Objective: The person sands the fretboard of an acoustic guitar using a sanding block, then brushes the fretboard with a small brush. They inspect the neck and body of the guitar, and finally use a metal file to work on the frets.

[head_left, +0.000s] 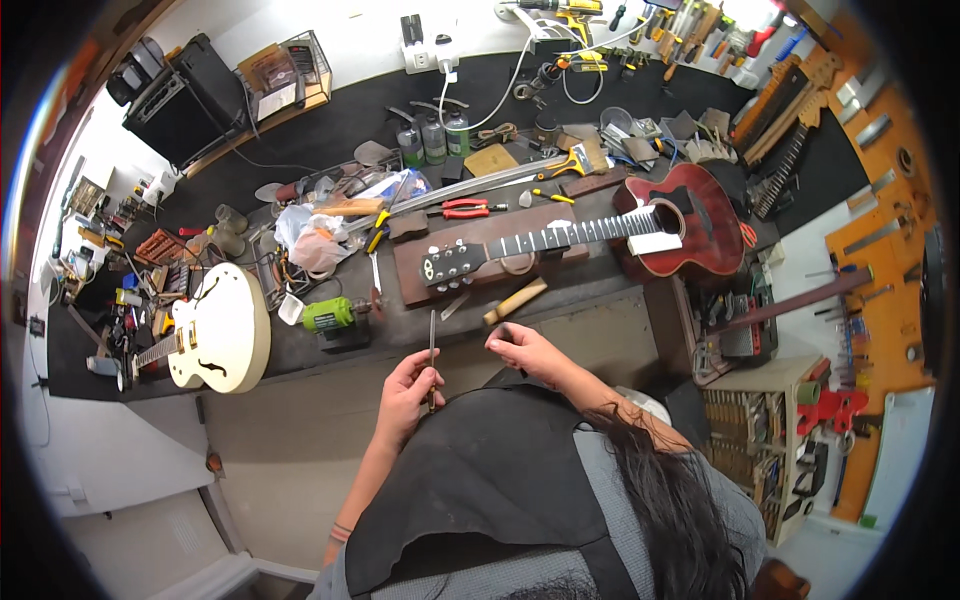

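Note:
Just in front of my dark apron, my left hand (pixel 408 388) is closed round the lower end of a thin metal file (pixel 433 338), which points up toward the bench. My right hand (pixel 525 352) pinches a small dark, flat piece (pixel 503 335) that could be sandpaper; its kind is too small to tell. The hands are apart. Beyond them a dark red acoustic guitar (pixel 715 255) lies on the bench, its black headstock (pixel 455 265) over a brown block (pixel 410 275). A paper sheet covers part of its strings near the soundhole. A wooden-handled tool (pixel 516 301) rests near the bench edge.
A cream hollow-body guitar (pixel 235 335) leans at the left end. A green bench grinder (pixel 330 315) stands at the front edge. Red-handled pliers (pixel 468 208), spray bottles (pixel 433 138) and plastic bags (pixel 312 240) crowd the bench. Tools hang on the orange board (pixel 905 245) at right.

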Tool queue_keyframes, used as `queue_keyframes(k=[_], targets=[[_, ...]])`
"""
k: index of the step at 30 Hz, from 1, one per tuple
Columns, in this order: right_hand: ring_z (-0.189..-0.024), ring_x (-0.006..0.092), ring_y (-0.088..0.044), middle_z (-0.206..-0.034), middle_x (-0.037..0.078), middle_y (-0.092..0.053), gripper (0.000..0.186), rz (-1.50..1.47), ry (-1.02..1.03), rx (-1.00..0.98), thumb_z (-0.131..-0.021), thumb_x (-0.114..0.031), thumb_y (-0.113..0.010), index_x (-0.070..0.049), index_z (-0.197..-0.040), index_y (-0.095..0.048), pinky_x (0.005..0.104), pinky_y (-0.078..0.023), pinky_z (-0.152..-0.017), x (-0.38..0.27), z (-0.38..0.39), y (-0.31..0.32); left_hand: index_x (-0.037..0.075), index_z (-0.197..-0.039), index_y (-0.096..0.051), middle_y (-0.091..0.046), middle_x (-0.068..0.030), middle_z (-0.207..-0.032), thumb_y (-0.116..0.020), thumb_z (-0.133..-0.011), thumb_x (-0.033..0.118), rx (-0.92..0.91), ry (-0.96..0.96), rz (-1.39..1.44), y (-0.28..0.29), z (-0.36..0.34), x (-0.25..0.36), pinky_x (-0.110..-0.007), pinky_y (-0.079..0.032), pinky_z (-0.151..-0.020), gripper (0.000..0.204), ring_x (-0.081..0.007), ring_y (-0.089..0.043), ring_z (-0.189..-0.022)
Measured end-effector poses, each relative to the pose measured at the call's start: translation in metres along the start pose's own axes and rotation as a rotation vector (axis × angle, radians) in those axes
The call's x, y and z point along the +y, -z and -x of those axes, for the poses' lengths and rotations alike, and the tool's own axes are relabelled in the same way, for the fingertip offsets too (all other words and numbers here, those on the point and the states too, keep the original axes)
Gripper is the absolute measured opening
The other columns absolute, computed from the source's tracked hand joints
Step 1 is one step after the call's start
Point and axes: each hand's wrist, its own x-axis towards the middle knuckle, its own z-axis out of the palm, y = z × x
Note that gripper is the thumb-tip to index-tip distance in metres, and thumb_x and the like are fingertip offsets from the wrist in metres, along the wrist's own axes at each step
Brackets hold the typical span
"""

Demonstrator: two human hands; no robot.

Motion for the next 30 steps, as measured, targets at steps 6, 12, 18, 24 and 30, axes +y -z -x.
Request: queue_keyframes(k=[6, 12, 18, 24, 30], targets=[[-0.072, 0.0029, -0.047, -0.090, -0.007, -0.059, 0.027, 0.053, -0.042, -0.102, -0.110, -0.026, -0.072, -0.006, -0.129, -0.069, 0.0240, -0.039, -0.061, -0.035, -0.009, 0.094, 0.005, -0.149, -0.062, -0.072, -0.0061, -0.103, -0.064, -0.115, 0.019, 0.010, 0.037, 0.215, -0.099, -0.086, 0.012, -0.034, -0.063, -0.082, 0.037, -0.0191, -0.076, -0.090], [-0.075, 0.0057, -0.048, -0.090, -0.004, -0.056, 0.026, -0.029, -0.050, -0.182, -0.119, -0.028, -0.057, -0.005, -0.128, -0.065, 0.0248, -0.040, -0.065, -0.083, -0.016, 0.162, 0.007, -0.149, -0.061, -0.074, -0.0056, -0.104, -0.063, -0.117, 0.022, 0.010, 0.017, 0.337, -0.178, -0.128, 0.024, -0.034, -0.064, -0.082, 0.036, -0.0187, -0.077, -0.092], [-0.072, 0.0073, -0.046, -0.086, -0.003, -0.053, 0.027, 0.134, 0.034, -0.254, -0.120, -0.026, -0.052, -0.003, -0.119, -0.068, 0.0266, -0.040, -0.065, -0.114, -0.025, 0.188, 0.003, -0.145, -0.064, -0.067, -0.0018, -0.088, -0.057, -0.119, 0.019, 0.168, -0.091, 0.231, -0.203, -0.124, 0.025, -0.025, -0.051, -0.062, 0.031, -0.0084, -0.059, -0.068], [-0.089, 0.0162, -0.064, -0.096, 0.004, -0.069, 0.029, 0.409, 0.107, -0.443, -0.119, -0.028, -0.057, -0.004, -0.120, -0.074, 0.0358, -0.054, -0.084, -0.122, -0.035, 0.161, -0.002, -0.138, -0.066, -0.054, 0.0033, -0.073, -0.055, -0.119, 0.017, 0.368, -0.098, 0.218, -0.204, -0.097, 0.018, -0.023, -0.036, -0.052, 0.029, -0.0036, -0.042, -0.059], [-0.106, 0.0332, -0.074, -0.113, 0.018, -0.078, 0.032, 0.701, 0.168, -0.557, -0.117, -0.029, -0.057, -0.002, -0.115, -0.074, 0.0428, -0.055, -0.098, -0.091, -0.045, 0.123, -0.005, -0.137, -0.067, -0.049, 0.0038, -0.068, -0.054, -0.119, 0.015, 0.482, -0.130, 0.428, -0.176, -0.039, 0.018, -0.023, -0.033, -0.049, 0.030, -0.0039, -0.039, -0.055]])
